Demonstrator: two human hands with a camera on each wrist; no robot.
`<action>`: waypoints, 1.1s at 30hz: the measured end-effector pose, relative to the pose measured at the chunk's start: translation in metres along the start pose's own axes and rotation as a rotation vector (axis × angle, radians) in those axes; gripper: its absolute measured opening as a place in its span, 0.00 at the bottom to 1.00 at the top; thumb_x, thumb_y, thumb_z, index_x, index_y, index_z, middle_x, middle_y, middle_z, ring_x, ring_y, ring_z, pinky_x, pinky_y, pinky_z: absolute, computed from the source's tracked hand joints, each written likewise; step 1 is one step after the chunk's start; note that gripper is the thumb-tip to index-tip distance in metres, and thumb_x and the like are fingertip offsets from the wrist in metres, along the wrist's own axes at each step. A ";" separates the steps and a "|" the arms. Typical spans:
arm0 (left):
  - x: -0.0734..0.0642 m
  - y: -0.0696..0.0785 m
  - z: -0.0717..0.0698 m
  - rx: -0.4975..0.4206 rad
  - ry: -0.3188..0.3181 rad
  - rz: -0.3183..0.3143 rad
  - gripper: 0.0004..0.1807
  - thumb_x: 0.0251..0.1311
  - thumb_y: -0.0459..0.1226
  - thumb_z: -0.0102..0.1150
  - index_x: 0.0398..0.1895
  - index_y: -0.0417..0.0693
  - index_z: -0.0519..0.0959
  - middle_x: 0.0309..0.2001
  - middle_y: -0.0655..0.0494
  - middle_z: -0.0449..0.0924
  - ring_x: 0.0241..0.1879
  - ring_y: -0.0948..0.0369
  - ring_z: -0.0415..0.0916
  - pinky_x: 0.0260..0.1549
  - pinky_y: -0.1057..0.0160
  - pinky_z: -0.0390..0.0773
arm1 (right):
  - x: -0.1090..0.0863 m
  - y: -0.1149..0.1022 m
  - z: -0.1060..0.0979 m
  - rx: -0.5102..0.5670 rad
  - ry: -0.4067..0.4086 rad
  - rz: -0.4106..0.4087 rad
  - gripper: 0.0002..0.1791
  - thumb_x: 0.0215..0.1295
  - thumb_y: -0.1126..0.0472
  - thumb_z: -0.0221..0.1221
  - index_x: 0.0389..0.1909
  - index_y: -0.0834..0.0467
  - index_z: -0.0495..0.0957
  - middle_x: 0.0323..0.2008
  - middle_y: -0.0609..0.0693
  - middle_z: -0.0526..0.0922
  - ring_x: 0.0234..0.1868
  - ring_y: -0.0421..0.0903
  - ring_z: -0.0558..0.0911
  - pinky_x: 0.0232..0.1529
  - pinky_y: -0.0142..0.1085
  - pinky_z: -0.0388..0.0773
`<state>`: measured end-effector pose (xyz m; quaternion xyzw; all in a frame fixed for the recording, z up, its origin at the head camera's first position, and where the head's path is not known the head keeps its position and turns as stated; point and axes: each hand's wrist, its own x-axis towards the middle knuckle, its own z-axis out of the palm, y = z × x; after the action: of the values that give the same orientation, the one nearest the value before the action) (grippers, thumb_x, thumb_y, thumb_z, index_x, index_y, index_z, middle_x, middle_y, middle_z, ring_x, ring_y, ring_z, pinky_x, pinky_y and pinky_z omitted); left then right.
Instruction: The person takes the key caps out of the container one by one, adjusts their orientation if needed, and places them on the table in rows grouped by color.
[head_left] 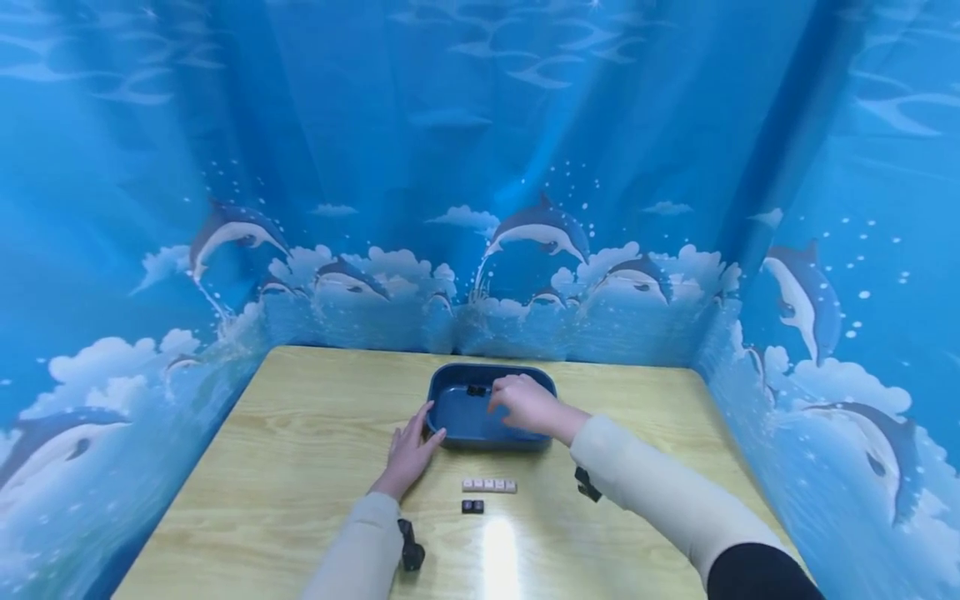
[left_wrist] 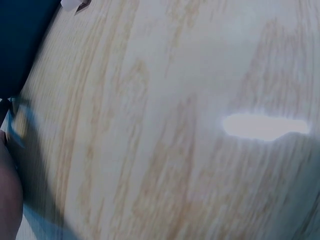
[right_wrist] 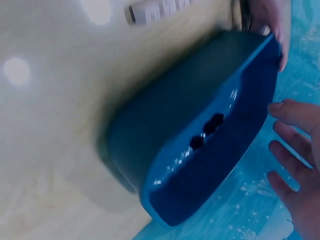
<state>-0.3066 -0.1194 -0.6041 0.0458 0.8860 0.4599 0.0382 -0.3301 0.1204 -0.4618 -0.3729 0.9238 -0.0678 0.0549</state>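
A dark blue plastic bin (head_left: 495,443) stands on the table. My left hand (head_left: 408,454) touches its left end with fingers and thumb spread along the wall. Over the right part of the bin hovers my right hand (head_left: 528,404); in the right wrist view its fingers (right_wrist: 292,155) are apart and bent a little, with nothing between them. Inside the bin lie a few small black blocks (head_left: 476,391), like keycaps. In front of it sit a row of small white marked blocks (head_left: 489,485) and, nearer me, two black ones (head_left: 472,506).
The light wooden table (head_left: 315,467) reaches back to a blue curtain (head_left: 480,167) with dolphins, which also hangs at both sides. A black device (head_left: 410,546) is worn at the left wrist, another (head_left: 587,484) at the right. Light glares off the tabletop near me.
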 end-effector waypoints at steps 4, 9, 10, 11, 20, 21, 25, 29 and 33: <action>0.001 0.001 0.003 -0.001 0.002 -0.003 0.36 0.69 0.51 0.52 0.77 0.59 0.52 0.75 0.44 0.52 0.73 0.44 0.48 0.70 0.41 0.28 | 0.016 0.012 0.003 -0.040 -0.066 -0.023 0.12 0.58 0.68 0.68 0.42 0.52 0.87 0.41 0.45 0.81 0.45 0.44 0.80 0.48 0.38 0.79; -0.001 0.001 0.005 0.009 0.002 -0.014 0.37 0.68 0.53 0.52 0.77 0.59 0.53 0.75 0.44 0.53 0.73 0.44 0.48 0.70 0.41 0.29 | 0.034 0.022 0.005 -0.010 -0.161 -0.003 0.15 0.59 0.72 0.65 0.45 0.55 0.86 0.43 0.47 0.81 0.46 0.45 0.80 0.46 0.36 0.80; -0.002 0.001 0.005 0.010 0.006 -0.007 0.37 0.68 0.53 0.52 0.76 0.58 0.54 0.74 0.43 0.53 0.73 0.43 0.48 0.70 0.40 0.30 | 0.037 0.024 0.006 -0.009 -0.175 0.003 0.15 0.59 0.72 0.65 0.46 0.55 0.86 0.43 0.47 0.81 0.47 0.45 0.80 0.46 0.36 0.80; -0.002 0.001 0.006 0.012 0.008 -0.006 0.37 0.68 0.53 0.52 0.76 0.58 0.54 0.74 0.43 0.53 0.73 0.43 0.48 0.70 0.41 0.30 | 0.040 0.026 0.007 -0.007 -0.186 0.010 0.16 0.59 0.73 0.64 0.46 0.55 0.86 0.44 0.47 0.81 0.48 0.45 0.80 0.47 0.36 0.80; -0.004 0.001 0.009 -0.006 0.019 -0.022 0.36 0.68 0.52 0.54 0.76 0.60 0.55 0.74 0.44 0.53 0.73 0.42 0.47 0.70 0.41 0.31 | 0.062 0.044 0.029 -0.016 -0.257 0.071 0.16 0.60 0.71 0.65 0.48 0.55 0.85 0.48 0.48 0.82 0.52 0.47 0.80 0.52 0.38 0.78; -0.004 0.001 0.009 -0.007 0.022 -0.021 0.36 0.68 0.52 0.54 0.76 0.60 0.55 0.74 0.44 0.53 0.73 0.42 0.47 0.70 0.41 0.31 | 0.064 0.046 0.032 -0.022 -0.264 0.072 0.16 0.60 0.71 0.65 0.49 0.55 0.85 0.47 0.48 0.82 0.52 0.46 0.80 0.52 0.38 0.78; -0.003 -0.001 0.009 -0.014 0.031 -0.029 0.36 0.67 0.52 0.54 0.76 0.61 0.55 0.75 0.44 0.53 0.73 0.42 0.47 0.70 0.41 0.30 | 0.075 0.052 0.039 -0.039 -0.287 0.081 0.17 0.60 0.71 0.64 0.49 0.54 0.84 0.47 0.47 0.82 0.51 0.45 0.79 0.51 0.37 0.78; -0.001 -0.003 0.007 -0.016 0.042 -0.033 0.36 0.67 0.52 0.54 0.76 0.61 0.55 0.74 0.44 0.53 0.73 0.42 0.47 0.70 0.41 0.30 | 0.081 0.053 0.039 -0.020 -0.320 0.116 0.19 0.60 0.73 0.63 0.51 0.54 0.83 0.49 0.48 0.82 0.52 0.46 0.79 0.49 0.36 0.79; -0.001 -0.003 0.005 -0.015 0.047 -0.030 0.36 0.67 0.52 0.54 0.76 0.61 0.55 0.74 0.44 0.53 0.73 0.42 0.47 0.70 0.41 0.30 | 0.086 0.056 0.040 -0.010 -0.352 0.117 0.21 0.61 0.73 0.61 0.53 0.53 0.83 0.50 0.48 0.81 0.53 0.45 0.79 0.45 0.35 0.78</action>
<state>-0.3050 -0.1169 -0.6097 0.0214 0.8837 0.4669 0.0248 -0.4233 0.0970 -0.5145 -0.3247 0.9204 0.0064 0.2175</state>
